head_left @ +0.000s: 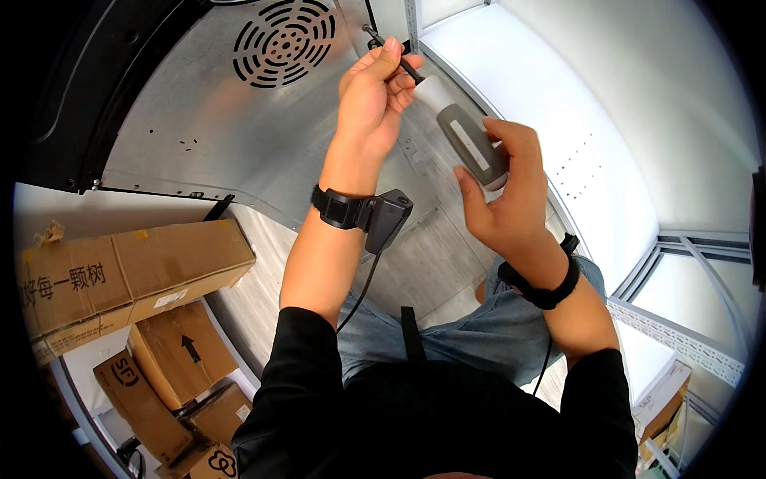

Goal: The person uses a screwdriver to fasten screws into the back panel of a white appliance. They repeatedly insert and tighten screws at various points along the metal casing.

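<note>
A cordless screwdriver (472, 144) with a white and grey handle and a long dark shaft slants between my hands, tip toward the upper left. My left hand (375, 92) is closed on the dark shaft, thumb and fingers pinching it near the tip. Around the back end of the handle, my right hand (515, 184) is loosely curled; its thumb stands a little off the grey side, and some of its fingers are hidden behind the handle. Beyond the left hand stands a large bare metal panel (215, 152) with a round slotted vent.
Cardboard boxes (179, 351) are stacked at the lower left. A white shelf-like panel (550, 104) with a metal frame runs along the right. Black straps circle both wrists, the left with a small dark device (388, 221) and a cable. Below lies a wood-look floor (431, 255).
</note>
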The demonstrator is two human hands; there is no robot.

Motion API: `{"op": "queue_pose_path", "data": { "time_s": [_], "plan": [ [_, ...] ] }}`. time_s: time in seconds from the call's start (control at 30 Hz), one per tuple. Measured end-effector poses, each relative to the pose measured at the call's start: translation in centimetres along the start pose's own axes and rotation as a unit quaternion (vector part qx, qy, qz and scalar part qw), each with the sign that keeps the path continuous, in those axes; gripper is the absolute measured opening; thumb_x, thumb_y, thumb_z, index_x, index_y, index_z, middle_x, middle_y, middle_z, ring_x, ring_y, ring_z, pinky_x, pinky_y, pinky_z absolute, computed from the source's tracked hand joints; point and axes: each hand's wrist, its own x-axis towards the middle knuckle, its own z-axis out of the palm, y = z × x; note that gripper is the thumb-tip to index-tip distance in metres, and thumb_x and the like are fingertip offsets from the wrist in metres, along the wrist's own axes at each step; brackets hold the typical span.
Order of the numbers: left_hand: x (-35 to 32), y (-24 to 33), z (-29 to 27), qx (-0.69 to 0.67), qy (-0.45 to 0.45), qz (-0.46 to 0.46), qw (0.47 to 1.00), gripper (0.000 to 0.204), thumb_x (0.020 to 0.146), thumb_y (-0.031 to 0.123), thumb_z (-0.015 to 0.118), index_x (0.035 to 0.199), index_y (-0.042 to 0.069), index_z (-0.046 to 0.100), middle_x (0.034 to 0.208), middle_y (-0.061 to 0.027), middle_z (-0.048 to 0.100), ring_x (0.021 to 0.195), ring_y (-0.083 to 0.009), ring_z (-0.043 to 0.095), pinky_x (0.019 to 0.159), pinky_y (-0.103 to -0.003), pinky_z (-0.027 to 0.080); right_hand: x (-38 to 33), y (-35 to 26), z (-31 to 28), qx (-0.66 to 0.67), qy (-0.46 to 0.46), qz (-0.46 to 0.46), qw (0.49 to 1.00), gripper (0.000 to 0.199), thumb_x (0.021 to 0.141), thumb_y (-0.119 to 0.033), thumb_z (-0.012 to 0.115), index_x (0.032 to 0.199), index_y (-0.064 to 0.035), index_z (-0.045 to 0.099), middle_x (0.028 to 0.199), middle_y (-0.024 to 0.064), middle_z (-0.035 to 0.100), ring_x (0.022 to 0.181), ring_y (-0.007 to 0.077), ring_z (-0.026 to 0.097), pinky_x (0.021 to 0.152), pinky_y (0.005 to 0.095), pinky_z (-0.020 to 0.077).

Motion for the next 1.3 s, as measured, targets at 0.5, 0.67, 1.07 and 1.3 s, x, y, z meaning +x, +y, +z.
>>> {"op": "queue_pose_path", "data": {
  "time_s": [0.5, 0.67, 1.07, 1.3],
  "plan": [
    [-0.6, 0.7, 0.4, -0.002, -0.028, 0.016, 0.999, 0.017, 0.096, 0.017, 0.047, 0.099, 0.003, 0.056, 0.088, -0.0115, 0.066, 0.066, -0.0101, 0.058, 0.061, -0.025, 0.049, 0.5, -1.3, -0.3, 0.082, -0.027, 0.133, 0.987, 0.045, 0.082, -0.019, 0.068, 0.115, -0.0007, 0.045, 0.084, 0.0156, 0.058, 0.059, 0.0224, 0.057, 0.052, 0.0326, 0.0445],
    [-0.5, 0.5, 0.4, -0.004, 0.02, 0.003, 1.0, 0.016, 0.094, 0.019, 0.053, 0.097, 0.004, 0.057, 0.08, -0.009, 0.065, 0.061, -0.0086, 0.056, 0.055, -0.022, 0.047, 0.2, -0.7, 0.1, 0.021, -0.008, 0.024, 0.999, 0.047, 0.078, -0.013, 0.07, 0.115, 0.0001, 0.045, 0.094, 0.0168, 0.054, 0.066, 0.0239, 0.058, 0.055, 0.032, 0.0455],
    [0.7, 1.2, 0.0, -0.091, -0.036, -0.026, 0.995, 0.027, 0.097, 0.02, 0.038, 0.102, 0.002, 0.057, 0.08, -0.0092, 0.064, 0.06, -0.0131, 0.054, 0.057, -0.023, 0.045, 0.5, -0.6, -0.6, 0.187, -0.078, 0.297, 0.933, 0.027, 0.093, -0.016, 0.052, 0.116, -0.0039, 0.046, 0.065, 0.007, 0.057, 0.05, 0.0129, 0.054, 0.047, 0.0275, 0.0397],
    [1.4, 0.6, 0.1, -0.079, 0.008, 0.004, 0.997, 0.021, 0.096, 0.018, 0.041, 0.092, 0.003, 0.055, 0.077, -0.0094, 0.062, 0.057, -0.0124, 0.05, 0.055, -0.023, 0.042, 0.2, 0.4, 0.9, 0.028, -0.065, 0.122, 0.99, 0.041, 0.079, -0.017, 0.069, 0.112, -0.0022, 0.048, 0.084, 0.0157, 0.058, 0.07, 0.0276, 0.06, 0.06, 0.0351, 0.0461]
  ]
}}
